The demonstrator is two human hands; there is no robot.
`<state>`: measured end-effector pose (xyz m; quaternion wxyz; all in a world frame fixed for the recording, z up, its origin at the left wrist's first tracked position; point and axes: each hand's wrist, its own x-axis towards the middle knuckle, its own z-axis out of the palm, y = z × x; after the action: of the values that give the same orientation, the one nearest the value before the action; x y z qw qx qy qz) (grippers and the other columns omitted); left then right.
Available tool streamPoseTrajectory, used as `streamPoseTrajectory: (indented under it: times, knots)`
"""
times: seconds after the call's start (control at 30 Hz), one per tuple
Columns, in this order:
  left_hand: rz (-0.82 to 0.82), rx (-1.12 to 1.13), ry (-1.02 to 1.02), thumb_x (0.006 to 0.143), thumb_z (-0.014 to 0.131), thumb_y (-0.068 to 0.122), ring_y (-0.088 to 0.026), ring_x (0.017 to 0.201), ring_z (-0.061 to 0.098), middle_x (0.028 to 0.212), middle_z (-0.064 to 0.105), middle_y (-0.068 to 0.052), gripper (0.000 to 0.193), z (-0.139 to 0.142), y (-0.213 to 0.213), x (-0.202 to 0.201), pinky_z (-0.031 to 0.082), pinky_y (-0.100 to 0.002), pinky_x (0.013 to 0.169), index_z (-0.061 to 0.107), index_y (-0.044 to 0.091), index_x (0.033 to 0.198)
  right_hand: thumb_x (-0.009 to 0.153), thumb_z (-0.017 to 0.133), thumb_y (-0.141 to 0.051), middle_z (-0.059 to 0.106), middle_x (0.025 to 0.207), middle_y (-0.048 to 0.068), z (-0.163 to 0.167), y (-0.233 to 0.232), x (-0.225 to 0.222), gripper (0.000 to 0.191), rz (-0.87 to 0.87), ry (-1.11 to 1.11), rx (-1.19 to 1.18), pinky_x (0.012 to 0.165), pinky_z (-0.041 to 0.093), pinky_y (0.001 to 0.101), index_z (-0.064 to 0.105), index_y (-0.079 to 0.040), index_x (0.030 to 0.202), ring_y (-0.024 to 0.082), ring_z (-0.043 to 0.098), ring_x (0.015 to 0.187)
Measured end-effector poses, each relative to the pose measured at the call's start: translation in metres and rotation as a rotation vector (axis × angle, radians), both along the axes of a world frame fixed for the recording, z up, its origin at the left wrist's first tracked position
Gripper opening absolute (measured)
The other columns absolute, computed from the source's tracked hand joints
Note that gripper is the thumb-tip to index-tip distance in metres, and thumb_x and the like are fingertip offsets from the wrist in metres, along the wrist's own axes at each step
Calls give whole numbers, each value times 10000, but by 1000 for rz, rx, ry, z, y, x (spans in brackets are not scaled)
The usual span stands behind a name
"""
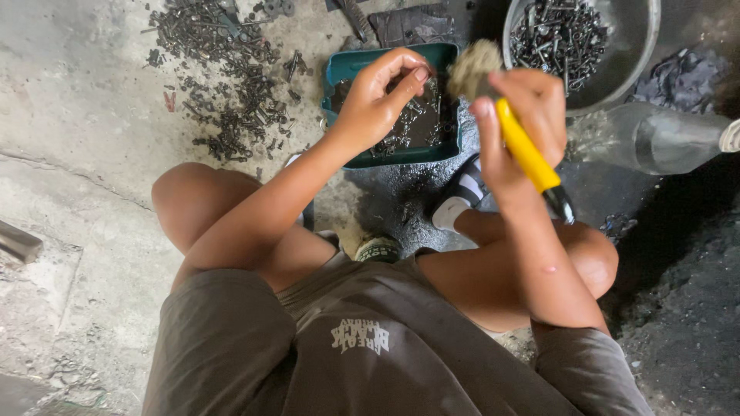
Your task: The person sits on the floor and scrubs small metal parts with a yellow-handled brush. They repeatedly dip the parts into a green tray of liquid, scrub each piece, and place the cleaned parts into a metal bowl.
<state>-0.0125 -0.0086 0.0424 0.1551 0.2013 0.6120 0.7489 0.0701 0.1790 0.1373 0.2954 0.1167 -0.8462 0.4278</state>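
**Brushing small parts over the oily tray**

Rough concrete floor, stained dark on the right, is your work surface as you squat. Nearest, your right hand is clenched round a yellow-handled brush, bristles up. Your left hand pinches something tiny between its fingertips, too small to identify. Just beyond sits the green tray of black oily liquid and bolts. Farther off lie a metal bowl of fasteners, cut off by the frame, a loose bolt pile at far left, and a clear bottle at right. You seem mid-scrub; bringing bristles and part together needs a firm pinch.
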Motion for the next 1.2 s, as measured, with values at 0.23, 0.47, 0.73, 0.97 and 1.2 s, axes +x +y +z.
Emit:
streamPoseTrajectory:
  times: [0.23, 0.47, 0.73, 0.97, 1.2]
  knots:
    - [-60, 27, -142, 1111, 560, 222, -45, 915, 563, 1048, 645, 19, 206, 18, -8, 1, 457, -206, 768, 630, 33, 1154, 1032, 810, 51, 660, 1159, 163, -11, -2, -8, 201, 8, -158, 131, 892, 563, 344, 711, 19, 1204, 274, 683, 1025]
    - [-45, 85, -155, 1092, 611, 206, -43, 829, 562, 899, 641, 13, 194, 9, -2, 1, 449, -214, 718, 652, 21, 1048, 978, 853, -3, 634, 1166, 166, -19, -13, -4, 296, 44, -90, 173, 895, 554, 370, 703, 12, 1233, 313, 667, 1030]
    - [-66, 9, -125, 1072, 653, 190, -49, 820, 586, 886, 648, 9, 193, -2, 2, 0, 491, -222, 754, 655, 11, 1001, 1029, 777, 47, 626, 1153, 152, -11, -19, -9, 193, 53, -197, 103, 894, 548, 359, 700, 11, 1203, 292, 664, 1005]
    - [-131, 45, -132, 1074, 611, 144, -62, 880, 597, 1006, 665, -4, 145, -2, 4, 0, 481, -220, 752, 666, 12, 1098, 1101, 742, -30, 608, 1197, 155, -26, 14, 1, 124, -58, -113, 239, 902, 542, 360, 692, 25, 1201, 280, 638, 1049]
    - [-99, 238, -313, 1058, 427, 82, -170, 1001, 648, 1185, 669, -118, 319, -12, 3, -8, 572, -321, 887, 606, 4, 1311, 1143, 713, -118, 624, 1271, 157, -26, 133, -29, 278, -367, 40, -38, 1002, 574, 352, 585, 24, 1345, 232, 653, 1161]
